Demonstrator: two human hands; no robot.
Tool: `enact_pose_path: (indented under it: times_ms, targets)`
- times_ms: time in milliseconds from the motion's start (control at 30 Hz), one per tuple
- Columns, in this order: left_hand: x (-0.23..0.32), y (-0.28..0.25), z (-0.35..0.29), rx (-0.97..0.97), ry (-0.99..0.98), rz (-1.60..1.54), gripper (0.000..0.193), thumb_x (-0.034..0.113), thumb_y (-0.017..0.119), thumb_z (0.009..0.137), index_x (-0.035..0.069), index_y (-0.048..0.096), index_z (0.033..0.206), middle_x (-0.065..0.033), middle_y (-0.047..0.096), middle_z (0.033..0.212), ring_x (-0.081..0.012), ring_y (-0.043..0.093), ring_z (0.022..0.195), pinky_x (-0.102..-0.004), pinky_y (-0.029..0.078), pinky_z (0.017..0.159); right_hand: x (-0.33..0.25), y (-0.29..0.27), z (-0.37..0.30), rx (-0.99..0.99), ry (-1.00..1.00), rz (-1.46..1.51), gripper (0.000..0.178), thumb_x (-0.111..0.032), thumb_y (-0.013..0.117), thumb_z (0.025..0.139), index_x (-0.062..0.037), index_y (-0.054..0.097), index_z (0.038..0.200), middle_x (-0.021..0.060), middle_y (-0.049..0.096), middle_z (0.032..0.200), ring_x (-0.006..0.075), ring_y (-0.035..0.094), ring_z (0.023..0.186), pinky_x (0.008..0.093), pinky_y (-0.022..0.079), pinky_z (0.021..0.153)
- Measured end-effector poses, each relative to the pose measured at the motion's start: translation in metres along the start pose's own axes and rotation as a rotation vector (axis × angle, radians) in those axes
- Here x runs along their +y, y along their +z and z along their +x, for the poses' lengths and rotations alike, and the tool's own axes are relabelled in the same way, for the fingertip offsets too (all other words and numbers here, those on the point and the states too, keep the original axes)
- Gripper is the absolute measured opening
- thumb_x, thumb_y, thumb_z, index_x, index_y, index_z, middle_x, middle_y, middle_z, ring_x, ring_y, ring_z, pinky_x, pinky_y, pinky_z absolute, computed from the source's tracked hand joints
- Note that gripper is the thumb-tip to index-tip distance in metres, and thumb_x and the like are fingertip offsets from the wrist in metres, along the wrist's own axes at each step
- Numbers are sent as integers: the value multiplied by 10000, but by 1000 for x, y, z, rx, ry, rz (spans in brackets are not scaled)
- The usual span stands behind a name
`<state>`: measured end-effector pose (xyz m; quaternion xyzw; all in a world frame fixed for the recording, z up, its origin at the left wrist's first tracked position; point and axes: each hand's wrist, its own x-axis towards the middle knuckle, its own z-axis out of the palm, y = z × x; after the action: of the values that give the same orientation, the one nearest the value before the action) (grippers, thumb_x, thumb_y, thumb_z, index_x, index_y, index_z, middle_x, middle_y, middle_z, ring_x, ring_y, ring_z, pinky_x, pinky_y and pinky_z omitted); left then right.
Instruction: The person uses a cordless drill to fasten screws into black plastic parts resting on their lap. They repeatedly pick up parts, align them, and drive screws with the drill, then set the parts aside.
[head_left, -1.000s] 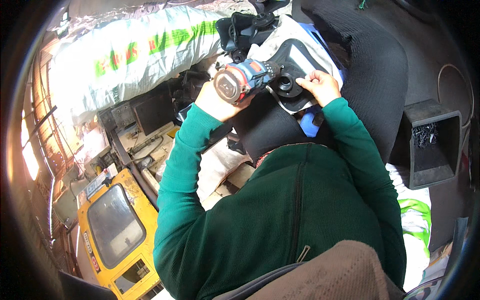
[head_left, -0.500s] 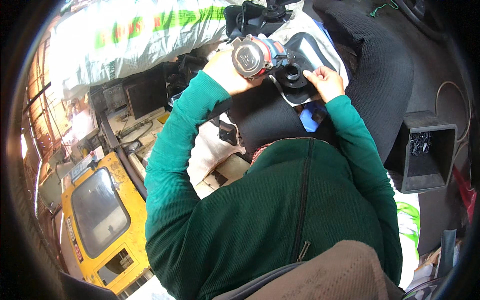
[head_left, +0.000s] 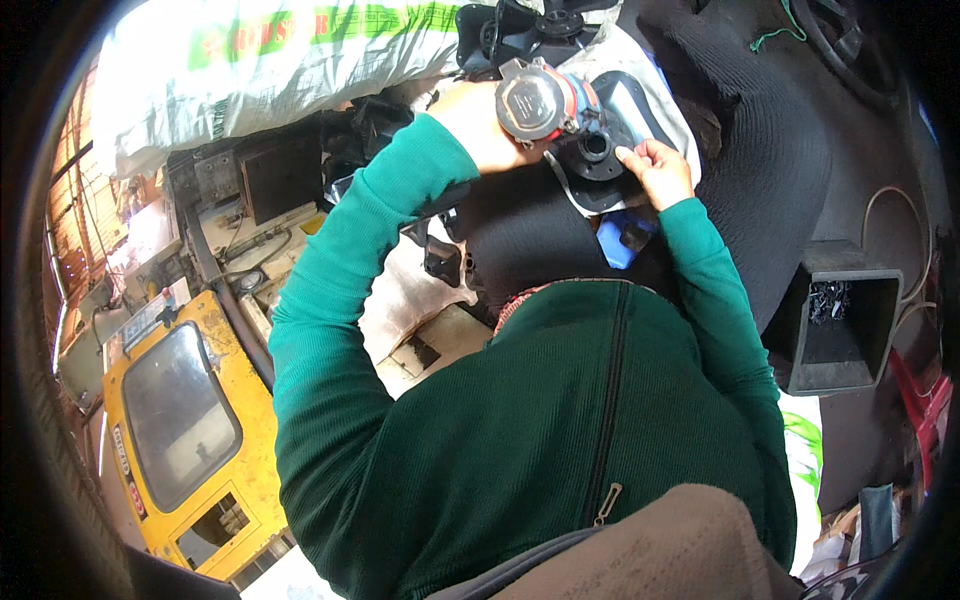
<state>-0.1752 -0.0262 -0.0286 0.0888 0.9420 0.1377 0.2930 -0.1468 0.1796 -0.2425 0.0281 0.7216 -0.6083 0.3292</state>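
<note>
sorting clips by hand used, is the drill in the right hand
No, the left hand grips the drill, and the right hand is at the black part.

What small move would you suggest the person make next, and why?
Probably check the drill's alignment: the left hand holds it with its nose close over the black part, the right hand's fingertips are at that part's edge, and the drill's body hides whether its tip is seated.

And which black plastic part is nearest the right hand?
The black plastic part on white cloth beside the drill; the others lie farther from the right hand.
</note>
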Motion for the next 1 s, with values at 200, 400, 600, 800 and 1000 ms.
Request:
enact_pose_path:
  times_ms: [200, 400, 600, 800, 1000]
  targets:
    - [2, -2, 4, -32, -1, 41, 433, 374, 653, 733, 117, 589, 1077, -124, 641, 980, -285, 618, 913, -364, 499, 818, 6, 1, 2, -9, 11, 83, 325, -309, 723, 746, -26, 575, 687, -34, 444, 552, 59, 381, 540, 250, 338, 504]
    - [2, -1, 4, -54, -21, 8, 408, 373, 642, 734, 125, 600, 1055, -115, 643, 973, -288, 620, 896, -367, 505, 810, -1, 1, -2, -28, 25, 72, 313, -295, 719, 757, -29, 571, 688, -52, 432, 553, 45, 364, 534, 231, 313, 491]
    - [-3, 3, 9, 10, 57, 83, 392, 372, 630, 731, 125, 605, 1033, -116, 644, 937, -284, 625, 872, -370, 514, 786, 3, -1, 2, -54, 24, 147, 282, -265, 720, 766, -42, 565, 691, -72, 426, 563, 31, 346, 533, 214, 285, 481]
    - [-6, 5, 10, 1, 43, 65, 397, 367, 641, 729, 120, 606, 1039, -122, 642, 939, -291, 628, 856, -375, 513, 779, 6, 0, 5, -96, 43, 268, 232, -203, 719, 778, -57, 556, 701, -91, 399, 571, 14, 317, 535, 200, 253, 475]
    - [-4, 12, 8, -24, 5, 43, 436, 354, 684, 707, 96, 601, 1049, -128, 646, 936, -289, 633, 852, -362, 515, 775, 7, 4, 0, -70, 38, 353, 240, -190, 716, 782, -61, 539, 685, -100, 371, 583, 12, 300, 540, 194, 238, 477]
